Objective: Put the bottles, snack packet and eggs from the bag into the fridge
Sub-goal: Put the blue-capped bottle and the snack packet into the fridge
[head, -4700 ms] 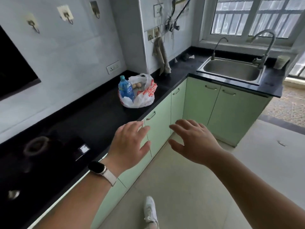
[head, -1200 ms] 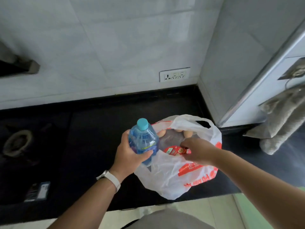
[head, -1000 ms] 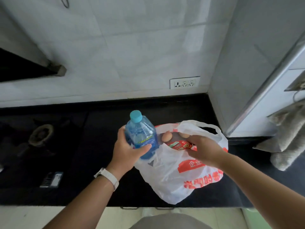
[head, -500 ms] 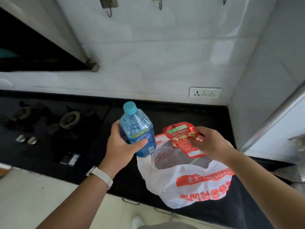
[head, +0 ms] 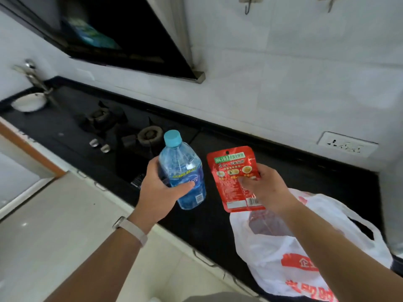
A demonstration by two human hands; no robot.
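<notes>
Gripping the bottle [head: 181,166] round its lower half, the left hand [head: 159,192] has fingers and thumb curled about the clear blue plastic at centre frame, holding it upright above the black table [head: 207,225]. The bottle looks full, so it is probably the heavier load; its smooth, rounded wall and glossy label could slip or dent under a hard squeeze, and the waist under the shoulder seems the surest hold, with the ribbed turquoise cap left free. Just to its right, the right hand [head: 268,190] pinches the snack packet [head: 231,171] by its lower right part, thumb flat on the printed face. This flat red foil pouch is likely light, crinkly and floppy, so its sealed edges suit a pinch. At lower right the thin white plastic bag [head: 272,253] slumps on the table, soft and shapeless, with a dark reddish shape showing through; the eggs cannot be seen. A gas burner [head: 150,135] sits at centre left.
</notes>
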